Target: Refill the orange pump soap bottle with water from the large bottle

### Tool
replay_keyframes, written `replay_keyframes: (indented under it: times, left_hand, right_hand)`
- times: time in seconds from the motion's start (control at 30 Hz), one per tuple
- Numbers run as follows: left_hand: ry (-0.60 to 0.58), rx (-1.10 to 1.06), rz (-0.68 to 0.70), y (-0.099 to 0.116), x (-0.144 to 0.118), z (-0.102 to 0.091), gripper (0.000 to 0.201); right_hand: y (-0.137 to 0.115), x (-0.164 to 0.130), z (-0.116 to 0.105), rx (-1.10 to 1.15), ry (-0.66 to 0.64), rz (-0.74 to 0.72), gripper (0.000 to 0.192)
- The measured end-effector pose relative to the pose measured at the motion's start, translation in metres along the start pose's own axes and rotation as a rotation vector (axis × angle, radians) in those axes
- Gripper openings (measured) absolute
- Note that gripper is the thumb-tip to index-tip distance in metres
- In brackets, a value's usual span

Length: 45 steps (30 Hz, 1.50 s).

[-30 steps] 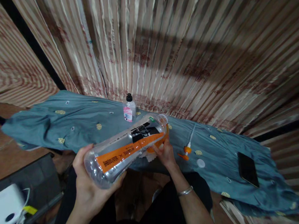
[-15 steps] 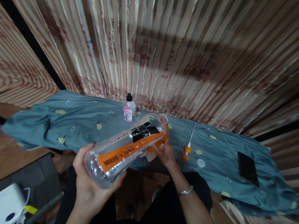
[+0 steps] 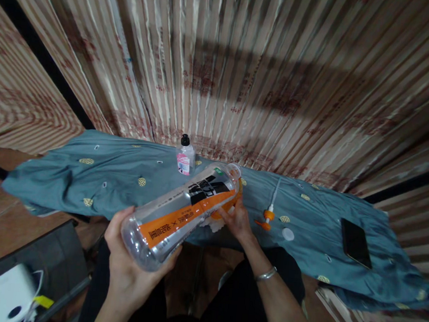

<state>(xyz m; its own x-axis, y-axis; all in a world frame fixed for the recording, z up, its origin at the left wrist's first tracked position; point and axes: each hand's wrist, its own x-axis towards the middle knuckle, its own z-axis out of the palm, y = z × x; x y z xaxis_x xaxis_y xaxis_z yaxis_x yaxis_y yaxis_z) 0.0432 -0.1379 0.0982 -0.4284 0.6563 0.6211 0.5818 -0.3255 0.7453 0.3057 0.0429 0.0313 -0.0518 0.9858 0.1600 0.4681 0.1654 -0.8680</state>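
Observation:
My left hand [image 3: 127, 274] is wrapped round the base of a large clear plastic bottle [image 3: 190, 212] with an orange, silver and black label. The bottle lies tilted, its uncapped mouth pointing up and right. Behind its neck, my right hand [image 3: 239, 221] is closed on an orange bottle [image 3: 228, 208], which the clear one mostly hides. Crumpled white tissue [image 3: 214, 225] shows below that hand. To the right, an orange and white pump top [image 3: 268, 216] with a long tube lies on the cloth, near a round white cap [image 3: 288, 234].
A small clear bottle [image 3: 185, 159] with a pink label and black cap stands at the back of the blue-green cloth [image 3: 123, 167]. A dark phone [image 3: 355, 243] lies at the right. Lower left, a white device [image 3: 10, 293] with cables sits on a dark surface. Striped curtains hang behind.

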Motion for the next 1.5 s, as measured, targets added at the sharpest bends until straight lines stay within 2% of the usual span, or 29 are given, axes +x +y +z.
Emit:
replay_keyframes:
  times: [0.17,0.33,0.67,0.83,0.93,1.23,1.5]
  left_hand:
    - [0.007,0.006,-0.045,-0.004,-0.003,-0.001,0.115]
    - [0.017,-0.057,-0.13,0.003,-0.004,0.001,0.109]
    - [0.0,0.039,0.021,-0.002,0.0,0.0,0.113]
    - [0.045,-0.013,-0.073,0.004,0.004,0.002,0.112]
    - [0.031,-0.043,-0.097,0.005,0.002,0.003,0.112]
    - [0.003,-0.014,0.016,0.005,0.0,0.004,0.111]
    - [0.044,-0.032,-0.107,0.001,-0.002,0.002,0.112]
  right_hand:
    - [0.001,0.0,0.0,-0.011,0.007,-0.014,0.077]
    - [0.002,0.001,-0.001,-0.016,-0.008,0.0,0.075]
    - [-0.001,0.001,-0.002,-0.034,-0.017,0.002,0.074]
    - [-0.005,0.001,-0.003,-0.05,-0.032,0.053,0.074]
    - [-0.004,0.002,-0.004,-0.031,-0.032,0.052,0.075]
    - [0.001,0.002,-0.001,0.016,-0.027,0.044,0.076]
    - [-0.006,0.003,-0.003,0.01,-0.049,0.076,0.081]
